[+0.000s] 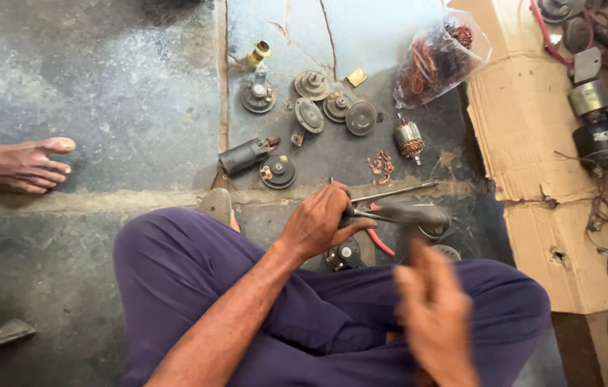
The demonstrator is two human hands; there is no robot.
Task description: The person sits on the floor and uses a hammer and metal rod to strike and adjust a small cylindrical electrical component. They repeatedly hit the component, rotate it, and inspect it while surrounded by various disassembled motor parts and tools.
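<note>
My left hand [318,221] grips a dark metal motor part with a long steel shaft [397,192] that sticks out to the right, held low over the concrete floor in front of my crossed legs. Red-handled pliers [379,241] lie just under it. My right hand [434,315] is blurred with motion near my right knee, fingers spread, holding nothing I can make out. A round end cap [345,255] sits on the floor below my left hand.
Several round motor end caps [311,84] and a dark cylinder [245,155] lie on the floor ahead, with a copper-wound armature [409,139], copper scraps [381,165] and a plastic bag of copper wire [438,59]. Cardboard [533,136] with more parts lies right. Another person's bare foot [23,165] rests left.
</note>
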